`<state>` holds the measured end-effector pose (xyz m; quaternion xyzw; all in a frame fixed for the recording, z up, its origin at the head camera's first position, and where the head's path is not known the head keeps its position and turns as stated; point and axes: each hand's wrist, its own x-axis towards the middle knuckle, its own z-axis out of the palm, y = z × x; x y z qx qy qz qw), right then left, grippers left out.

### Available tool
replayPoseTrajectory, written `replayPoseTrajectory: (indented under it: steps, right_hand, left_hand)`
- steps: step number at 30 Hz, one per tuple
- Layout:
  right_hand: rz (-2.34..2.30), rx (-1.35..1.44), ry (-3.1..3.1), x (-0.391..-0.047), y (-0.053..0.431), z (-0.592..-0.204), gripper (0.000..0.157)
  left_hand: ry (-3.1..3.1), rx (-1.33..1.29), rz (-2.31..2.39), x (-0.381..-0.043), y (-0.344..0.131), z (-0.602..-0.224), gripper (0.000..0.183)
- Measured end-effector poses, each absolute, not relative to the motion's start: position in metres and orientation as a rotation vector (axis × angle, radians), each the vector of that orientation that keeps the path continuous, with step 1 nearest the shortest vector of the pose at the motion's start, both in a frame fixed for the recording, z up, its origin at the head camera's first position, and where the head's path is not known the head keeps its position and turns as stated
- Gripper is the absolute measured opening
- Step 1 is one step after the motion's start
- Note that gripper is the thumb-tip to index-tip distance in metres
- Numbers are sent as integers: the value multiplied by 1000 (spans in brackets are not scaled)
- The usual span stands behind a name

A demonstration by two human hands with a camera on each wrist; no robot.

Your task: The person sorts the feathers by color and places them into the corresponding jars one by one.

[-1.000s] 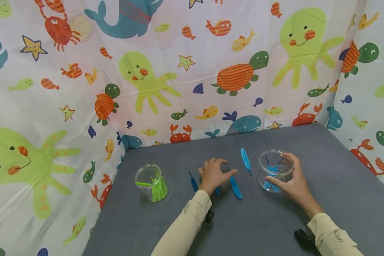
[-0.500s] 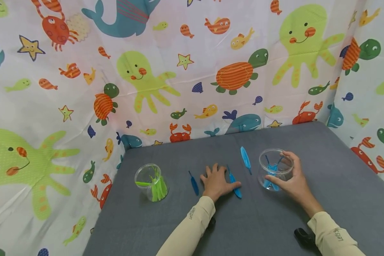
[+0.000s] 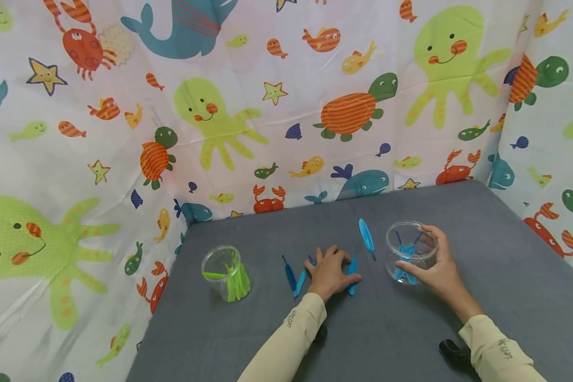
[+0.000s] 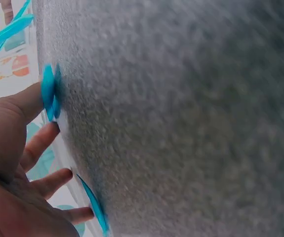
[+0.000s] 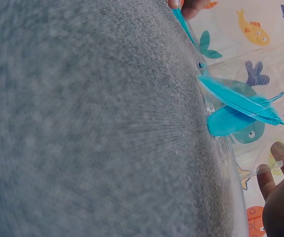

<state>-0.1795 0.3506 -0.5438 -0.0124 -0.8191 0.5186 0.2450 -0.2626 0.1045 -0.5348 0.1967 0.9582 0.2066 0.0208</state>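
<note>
The left hand [image 3: 328, 273] rests low over the grey cloth, thumb and index finger pinching a blue feather [image 3: 353, 289]. In the left wrist view, this feather [image 4: 48, 94] stands at the thumb tip, and another blue feather [image 4: 93, 202] lies by the little finger. That second feather [image 3: 299, 284] forms a V with a darker blue feather [image 3: 289, 276] left of the hand. The right hand [image 3: 432, 270] grips a clear jar [image 3: 390, 265] around its side, thumb in front. Inside, blue feathers [image 5: 240, 106] lean crossed. One more blue feather [image 3: 366, 237] lies between the hands, farther back.
A second clear jar [image 3: 209, 253] with several green feathers [image 3: 237, 281] stands at the left. Grey cloth [image 3: 248, 339] covers the table. A curtain printed with sea animals [image 3: 248, 122] hangs along the back and sides.
The left hand has come down and moved slightly right. The feather at its thumb has turned more upright. A feather beneath the hand now shows at its left. The right hand stays on the jar.
</note>
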Motion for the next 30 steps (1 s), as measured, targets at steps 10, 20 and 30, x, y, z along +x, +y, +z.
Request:
replayPoseTrajectory:
  steps: [10,20,30]
  right_hand:
    - [1418,-32,-2231,-179,350,-542,110]
    - [1420,-29,-2226,-180,349,-544,110]
    - [1426,-38,-2231,-178,350,-544,110]
  left_hand:
    - [2945,633,602,-261,113,-529,17]
    - [2929,571,636,-263,112,-526,16]
    - [2902,563,1017,-266,108,-509,8]
